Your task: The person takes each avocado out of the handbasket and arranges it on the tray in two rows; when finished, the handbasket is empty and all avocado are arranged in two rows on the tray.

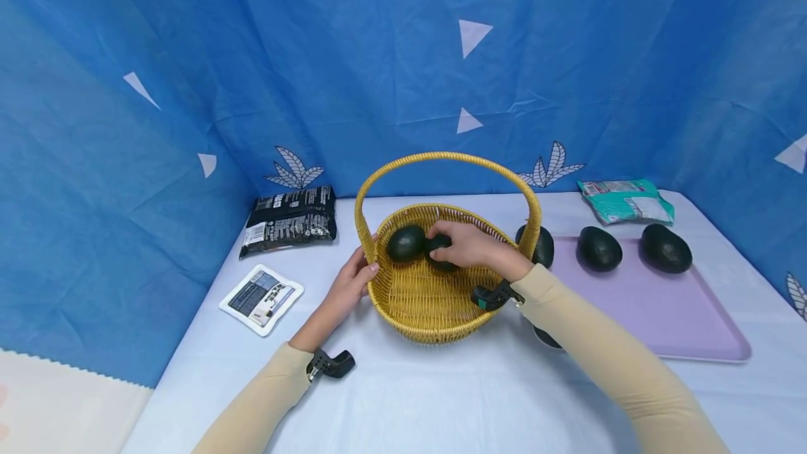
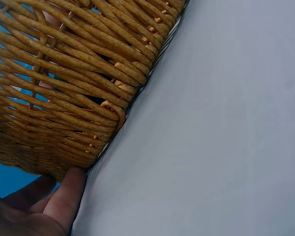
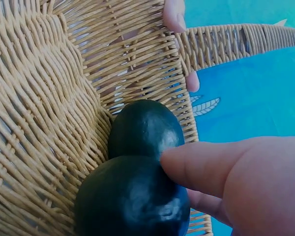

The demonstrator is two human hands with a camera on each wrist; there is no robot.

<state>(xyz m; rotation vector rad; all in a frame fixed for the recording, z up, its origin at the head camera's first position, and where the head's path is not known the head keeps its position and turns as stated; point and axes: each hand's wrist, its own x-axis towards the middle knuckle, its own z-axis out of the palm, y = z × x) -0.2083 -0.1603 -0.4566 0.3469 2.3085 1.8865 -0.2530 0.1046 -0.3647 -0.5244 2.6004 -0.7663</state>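
A golden wicker basket (image 1: pixel 429 331) with a tall hooped handle (image 1: pixel 441 156) stands upright on the table. Inside it, two dark green avocados lie against each other near the back. My right hand (image 1: pixel 469 245) reaches over the basket and grips the right avocado (image 3: pixel 132 196), thumb and fingers around it. The other avocado (image 1: pixel 406 244) sits just left of it. At the basket's left side, my left hand (image 1: pixel 350 282) holds the wall by the handle's foot; fingertips (image 3: pixel 192 81) show over the rim in the right wrist view.
To the right is a lilac tray (image 1: pixel 643 314) bearing avocados (image 1: pixel 599 249). Another avocado (image 1: pixel 543 247) is partly behind the handle, and one is mostly hidden under my right sleeve. A teal packet (image 1: pixel 627 200) lies behind; a black packet (image 1: pixel 291 221) and white packet (image 1: pixel 261 300) lie left.
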